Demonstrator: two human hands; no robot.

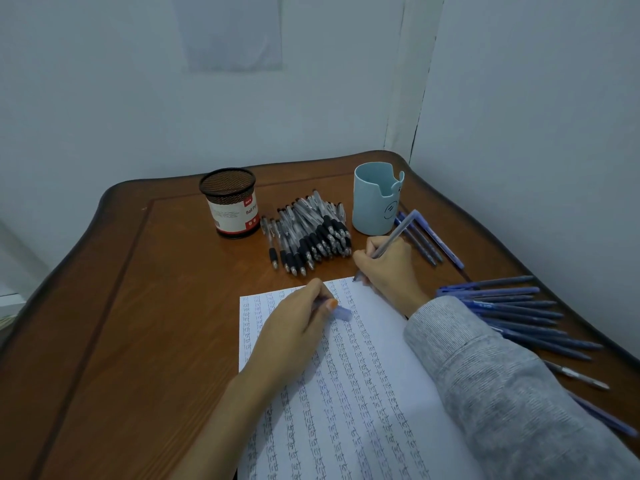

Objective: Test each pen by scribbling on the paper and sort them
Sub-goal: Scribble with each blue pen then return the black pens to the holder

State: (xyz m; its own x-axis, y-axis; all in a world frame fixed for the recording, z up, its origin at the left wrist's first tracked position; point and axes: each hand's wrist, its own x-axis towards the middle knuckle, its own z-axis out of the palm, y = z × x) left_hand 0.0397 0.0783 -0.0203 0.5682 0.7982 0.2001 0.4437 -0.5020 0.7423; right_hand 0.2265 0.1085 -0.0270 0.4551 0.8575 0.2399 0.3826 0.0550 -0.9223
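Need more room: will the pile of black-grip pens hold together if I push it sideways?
Probably not: the black-grip pens lie loosely heaped, so top ones would likely roll off. The wooden table looks smooth, so they may scatter.

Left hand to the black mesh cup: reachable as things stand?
Probably yes. Bare table lies between the left hand and the mesh cup; the black pen pile sits right of that path. The hand pinches a blue cap, though, so gripping would need it dropped.

Blue pen [398, 231], tip at corner of scribbled paper [367, 344]
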